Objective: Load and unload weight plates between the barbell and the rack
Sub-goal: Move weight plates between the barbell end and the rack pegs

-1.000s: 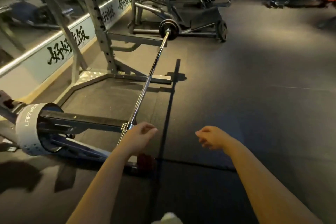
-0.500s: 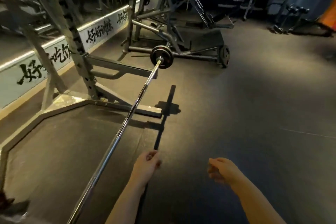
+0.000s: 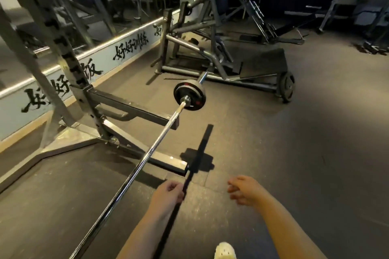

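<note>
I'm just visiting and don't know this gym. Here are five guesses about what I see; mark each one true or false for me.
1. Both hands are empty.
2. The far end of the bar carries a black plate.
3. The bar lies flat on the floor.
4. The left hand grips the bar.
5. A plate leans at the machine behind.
1. True: the left hand and right hand hold nothing.
2. True: a black plate sits on the far end of the barbell.
3. False: it rests on the rack's arm, above the floor.
4. False: the left hand hangs beside the barbell, not touching it.
5. True: a second plate stands at the base of the machine.
</note>
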### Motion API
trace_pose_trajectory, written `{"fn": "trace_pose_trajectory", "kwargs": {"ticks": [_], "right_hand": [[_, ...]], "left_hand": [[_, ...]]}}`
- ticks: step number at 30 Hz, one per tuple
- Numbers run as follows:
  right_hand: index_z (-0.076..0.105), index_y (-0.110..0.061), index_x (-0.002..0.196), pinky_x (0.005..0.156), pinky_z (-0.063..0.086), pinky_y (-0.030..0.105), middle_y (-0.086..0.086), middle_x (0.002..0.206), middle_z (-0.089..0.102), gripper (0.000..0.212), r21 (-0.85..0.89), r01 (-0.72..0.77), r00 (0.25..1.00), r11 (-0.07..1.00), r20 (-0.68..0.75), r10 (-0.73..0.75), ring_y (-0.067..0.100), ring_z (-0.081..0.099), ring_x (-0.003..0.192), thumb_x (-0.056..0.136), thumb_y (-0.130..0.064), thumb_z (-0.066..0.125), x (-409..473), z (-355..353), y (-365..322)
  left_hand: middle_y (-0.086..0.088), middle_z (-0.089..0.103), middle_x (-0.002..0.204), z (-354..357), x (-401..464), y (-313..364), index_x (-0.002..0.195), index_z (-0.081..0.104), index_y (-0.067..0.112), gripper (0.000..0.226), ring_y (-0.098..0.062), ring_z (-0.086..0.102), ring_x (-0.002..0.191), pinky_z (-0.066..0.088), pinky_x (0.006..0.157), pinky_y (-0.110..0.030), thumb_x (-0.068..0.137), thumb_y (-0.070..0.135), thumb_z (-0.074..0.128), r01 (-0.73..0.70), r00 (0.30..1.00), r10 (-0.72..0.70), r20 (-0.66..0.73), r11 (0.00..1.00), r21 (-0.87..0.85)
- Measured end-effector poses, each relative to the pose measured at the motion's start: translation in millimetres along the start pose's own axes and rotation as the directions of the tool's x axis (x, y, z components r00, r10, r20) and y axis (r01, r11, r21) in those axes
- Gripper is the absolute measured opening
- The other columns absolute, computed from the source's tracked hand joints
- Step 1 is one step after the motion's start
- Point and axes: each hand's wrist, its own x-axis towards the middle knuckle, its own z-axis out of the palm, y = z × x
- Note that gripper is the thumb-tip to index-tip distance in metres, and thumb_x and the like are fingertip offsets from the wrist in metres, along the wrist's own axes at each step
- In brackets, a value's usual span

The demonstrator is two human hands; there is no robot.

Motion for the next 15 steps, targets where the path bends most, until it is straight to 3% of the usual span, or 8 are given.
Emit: {"fn": "trace_pose_trajectory", "kwargs": {"ticks": [2, 6, 8, 15], "right_hand": [[0.061, -0.014, 0.104, 0.064, 0.049, 0.029, 0.009, 0.096, 0.067, 0.017, -0.016, 0.007, 1.000, 1.000, 0.026, -0.006, 0.021, 0.066, 0.079, 0.097, -0.028, 0.055, 54, -42, -35], [0.058, -0.012, 0.102, 0.057, 0.045, 0.027, 0.008, 0.089, 0.064, 0.017, -0.027, 0.021, 0.999, 0.999, -0.047, -0.022, 0.021, 0.063, 0.073, 0.097, -0.028, 0.055, 122, -108, -99], [0.059, -0.012, 0.103, 0.058, 0.047, 0.027, 0.008, 0.090, 0.065, 0.018, -0.057, 0.036, 0.999, 0.998, -0.017, -0.037, 0.021, 0.064, 0.075, 0.097, -0.028, 0.055, 149, -131, -125], [0.061, -0.015, 0.094, 0.061, 0.046, 0.024, 0.005, 0.087, 0.067, 0.015, -0.191, 0.160, 0.985, 0.969, 0.099, -0.143, 0.014, 0.063, 0.071, 0.097, -0.028, 0.055, 277, -207, -204]], "left_hand": [[-0.009, 0.066, 0.099, 18, 49, 35, 0.099, 0.061, 0.015, 0.009, -0.017, 0.063, 0.090, 0.047, 0.072, -0.020, 0.098, 0.018, 0.053, 0.026, 0.998, -0.026, -0.049, 1.000, -0.008], [-0.011, 0.067, 0.103, 34, 131, 95, 0.108, 0.061, 0.013, 0.016, -0.021, 0.065, 0.097, 0.051, 0.089, -0.033, 0.097, 0.021, 0.054, 0.075, 0.996, -0.076, -0.040, 0.997, -0.036], [-0.012, 0.067, 0.103, 43, 169, 118, 0.107, 0.062, 0.014, 0.015, -0.024, 0.065, 0.098, 0.051, 0.091, -0.036, 0.097, 0.022, 0.054, 0.110, 0.992, -0.114, -0.055, 0.991, -0.072], [-0.009, 0.068, 0.097, 104, 333, 189, 0.103, 0.064, 0.017, 0.014, -0.022, 0.066, 0.093, 0.052, 0.086, -0.036, 0.096, 0.026, 0.058, 0.188, 0.968, -0.215, -0.130, 0.962, -0.196]]}}
